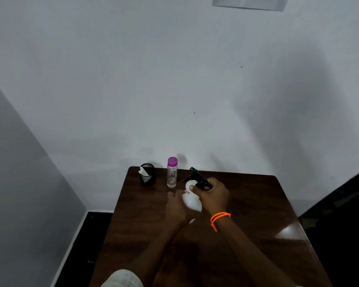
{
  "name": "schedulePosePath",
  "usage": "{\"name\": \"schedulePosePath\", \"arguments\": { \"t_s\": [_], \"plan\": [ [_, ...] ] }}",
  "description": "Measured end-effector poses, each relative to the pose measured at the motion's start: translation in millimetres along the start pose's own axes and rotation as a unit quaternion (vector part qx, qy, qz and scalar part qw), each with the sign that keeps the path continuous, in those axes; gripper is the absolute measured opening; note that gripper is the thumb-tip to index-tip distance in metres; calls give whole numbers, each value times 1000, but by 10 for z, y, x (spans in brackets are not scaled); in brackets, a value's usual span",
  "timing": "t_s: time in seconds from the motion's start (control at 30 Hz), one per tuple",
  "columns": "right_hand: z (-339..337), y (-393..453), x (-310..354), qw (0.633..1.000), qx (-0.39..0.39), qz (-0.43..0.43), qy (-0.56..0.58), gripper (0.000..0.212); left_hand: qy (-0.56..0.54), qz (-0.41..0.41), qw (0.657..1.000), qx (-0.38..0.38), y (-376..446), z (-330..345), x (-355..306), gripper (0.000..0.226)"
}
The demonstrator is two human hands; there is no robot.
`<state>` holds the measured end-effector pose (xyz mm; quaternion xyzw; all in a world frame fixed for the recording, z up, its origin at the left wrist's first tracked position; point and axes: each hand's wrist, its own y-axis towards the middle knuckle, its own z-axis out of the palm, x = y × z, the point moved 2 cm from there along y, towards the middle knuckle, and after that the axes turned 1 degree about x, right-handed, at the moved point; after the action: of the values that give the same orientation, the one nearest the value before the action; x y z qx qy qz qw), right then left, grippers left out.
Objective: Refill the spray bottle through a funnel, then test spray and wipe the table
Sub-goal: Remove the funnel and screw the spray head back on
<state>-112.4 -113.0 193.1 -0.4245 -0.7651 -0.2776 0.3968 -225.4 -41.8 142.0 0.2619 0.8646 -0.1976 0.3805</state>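
A white spray bottle [192, 200] stands on the dark wooden table [247, 204], a little back from its middle. My left hand [177, 207] grips the bottle's white body from the left. My right hand [212, 194], with an orange bracelet at the wrist, is curled round the black trigger head [199, 178] on top of the bottle. The nozzle points to the far left. Just left of the spray bottle a clear water bottle [172, 172] with a purple cap stands upright. No funnel shows in this view.
A black mesh cup [147, 175] holding something white sits at the table's far left corner. The table stands against a white wall, with dark floor to its left and right. A bright reflection lies near the table's right edge.
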Motion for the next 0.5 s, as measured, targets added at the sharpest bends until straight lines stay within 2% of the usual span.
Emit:
{"name": "schedulePosePath", "arguments": {
  "t_s": [0.1,0.27,0.37,0.5],
  "plan": [
    [48,-26,-3,999,-10,38,1,41,15,-14,999,-32,-67,13,-16,89],
    [178,-70,-27,998,-7,63,0,39,63,25,995,-69,-156,2,-6,67],
    [240,-82,10,999,31,17,-25,43,21,-14,999,-45,-161,-24,160,89],
    [356,-93,82,993,110,-32,14,39,-36,-2,999,13,-160,-47,376,98]
  ]
}}
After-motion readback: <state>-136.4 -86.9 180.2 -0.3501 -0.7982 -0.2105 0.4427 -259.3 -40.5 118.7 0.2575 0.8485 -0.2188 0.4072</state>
